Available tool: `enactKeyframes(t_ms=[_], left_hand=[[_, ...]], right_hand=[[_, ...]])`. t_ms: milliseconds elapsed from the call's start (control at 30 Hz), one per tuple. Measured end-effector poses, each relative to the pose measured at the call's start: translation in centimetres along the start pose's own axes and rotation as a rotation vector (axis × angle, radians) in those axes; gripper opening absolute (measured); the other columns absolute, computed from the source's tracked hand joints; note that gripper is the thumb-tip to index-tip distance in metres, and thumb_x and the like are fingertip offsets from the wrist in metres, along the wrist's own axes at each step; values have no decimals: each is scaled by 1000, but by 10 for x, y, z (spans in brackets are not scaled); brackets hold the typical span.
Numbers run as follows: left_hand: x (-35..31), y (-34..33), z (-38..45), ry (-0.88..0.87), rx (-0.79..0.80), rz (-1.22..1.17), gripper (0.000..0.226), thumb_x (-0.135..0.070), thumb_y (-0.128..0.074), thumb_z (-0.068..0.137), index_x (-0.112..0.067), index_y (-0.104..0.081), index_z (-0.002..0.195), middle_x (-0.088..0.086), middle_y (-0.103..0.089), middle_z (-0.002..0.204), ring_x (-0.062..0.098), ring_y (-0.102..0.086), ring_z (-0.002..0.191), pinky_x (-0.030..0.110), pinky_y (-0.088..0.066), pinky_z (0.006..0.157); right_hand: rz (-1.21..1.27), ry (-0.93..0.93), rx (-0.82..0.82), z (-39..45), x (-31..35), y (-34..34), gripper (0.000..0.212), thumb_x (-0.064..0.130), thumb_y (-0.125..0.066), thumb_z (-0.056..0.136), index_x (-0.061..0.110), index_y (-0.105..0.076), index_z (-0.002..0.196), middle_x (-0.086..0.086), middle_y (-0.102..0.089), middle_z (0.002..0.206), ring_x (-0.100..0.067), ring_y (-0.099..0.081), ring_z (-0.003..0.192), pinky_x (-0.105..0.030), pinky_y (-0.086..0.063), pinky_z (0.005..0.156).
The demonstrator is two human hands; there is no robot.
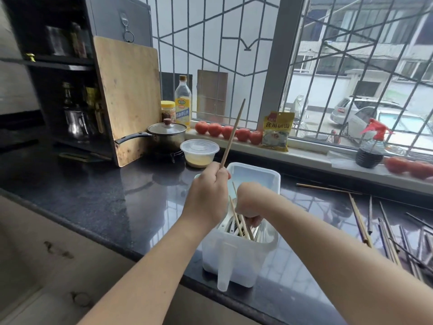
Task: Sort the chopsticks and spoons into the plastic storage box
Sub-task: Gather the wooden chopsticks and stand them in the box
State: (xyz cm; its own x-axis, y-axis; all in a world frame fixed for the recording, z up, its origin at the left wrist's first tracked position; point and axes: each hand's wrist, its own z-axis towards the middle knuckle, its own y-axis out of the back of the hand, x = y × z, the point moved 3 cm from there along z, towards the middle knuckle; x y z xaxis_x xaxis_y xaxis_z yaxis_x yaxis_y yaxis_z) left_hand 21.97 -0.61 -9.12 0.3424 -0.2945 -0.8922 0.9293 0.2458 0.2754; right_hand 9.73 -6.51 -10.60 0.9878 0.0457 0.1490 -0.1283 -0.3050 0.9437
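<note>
A translucent white plastic storage box stands near the counter's front edge, with its lid tilted up behind it. Several wooden chopsticks and metal spoons stand inside it. My left hand grips one wooden chopstick that points up and away over the box. My right hand reaches down into the box, its fingers curled round the utensils there. Several loose chopsticks, wooden and dark, lie scattered on the counter to the right.
Behind the box sit a lidded plastic tub, a saucepan, an oil bottle and a leaning cutting board. Tomatoes, a yellow packet and a spray bottle line the window sill. The black counter stretches left.
</note>
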Motion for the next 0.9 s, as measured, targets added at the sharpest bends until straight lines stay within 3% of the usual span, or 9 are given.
enactKeyframes(t_ms=[167, 267, 333, 467, 633, 700, 767, 800, 900], left_hand=[[2, -2, 1, -18, 8, 29, 26, -32, -36, 102, -27, -56, 87, -10, -50, 56, 23, -49, 64, 51, -48, 67], [4, -3, 1, -31, 15, 47, 27, -34, -33, 106, -26, -53, 89, -7, -53, 61, 24, -52, 64, 58, -50, 70], [2, -4, 0, -51, 36, 90, 27, -35, -32, 108, -24, -51, 92, -1, -58, 66, 25, -57, 67, 57, -52, 72], [0, -7, -2, -78, 117, 192, 22, -38, -34, 108, -26, -51, 99, 3, -65, 68, 23, -62, 67, 50, -53, 72], [-3, -9, -6, -103, 202, 211, 31, -50, -32, 107, -31, -55, 99, 1, -69, 63, 17, -64, 53, 48, -57, 68], [-4, -6, -6, -82, 155, 117, 41, -54, -30, 105, -23, -54, 91, 3, -66, 62, 20, -63, 54, 53, -56, 69], [-1, -1, -4, -33, 55, 8, 41, -49, -31, 105, -18, -52, 87, 2, -61, 60, 25, -58, 57, 62, -54, 71], [0, 1, -3, -6, 18, -31, 39, -45, -32, 105, -18, -51, 86, -1, -58, 57, 25, -56, 58, 64, -53, 71], [0, 2, -2, 37, -18, -69, 33, -46, -33, 102, -25, -48, 81, -5, -54, 54, 25, -52, 60, 65, -50, 70]], right_hand=[[119, -2, 13, -3, -3, 12, 36, 8, -45, 100, 1, -64, 71, -13, -75, 69, -19, -69, 50, -33, -64, 69], [425, 50, -217, -14, -12, 39, 24, 8, -50, 99, -2, -69, 90, -15, -76, 79, -25, -75, 64, -34, -63, 62], [696, 161, -372, -32, -14, 53, 21, 13, -52, 102, 2, -69, 97, -11, -75, 85, -20, -70, 57, -29, -60, 54], [1018, 359, -300, -59, -5, 59, 27, 29, -52, 105, 9, -70, 105, -2, -73, 93, -15, -61, 52, -29, -53, 53], [1029, 352, -365, -58, -3, 61, 17, 21, -59, 101, 9, -70, 95, -6, -72, 82, -14, -62, 59, -27, -51, 56], [1092, 272, -504, -56, -13, 70, 21, 18, -55, 103, 6, -68, 91, -12, -72, 81, -16, -64, 59, -26, -52, 54], [947, 170, -642, -52, -24, 78, 25, 17, -54, 103, 3, -67, 86, -16, -73, 77, -21, -69, 58, -32, -59, 57], [796, 126, -603, -49, -24, 76, 28, 16, -55, 102, 0, -68, 82, -15, -73, 72, -23, -71, 58, -37, -62, 60], [307, 11, -142, -39, -6, 41, 30, 6, -51, 97, -5, -70, 76, -13, -73, 64, -23, -72, 54, -37, -64, 67]])
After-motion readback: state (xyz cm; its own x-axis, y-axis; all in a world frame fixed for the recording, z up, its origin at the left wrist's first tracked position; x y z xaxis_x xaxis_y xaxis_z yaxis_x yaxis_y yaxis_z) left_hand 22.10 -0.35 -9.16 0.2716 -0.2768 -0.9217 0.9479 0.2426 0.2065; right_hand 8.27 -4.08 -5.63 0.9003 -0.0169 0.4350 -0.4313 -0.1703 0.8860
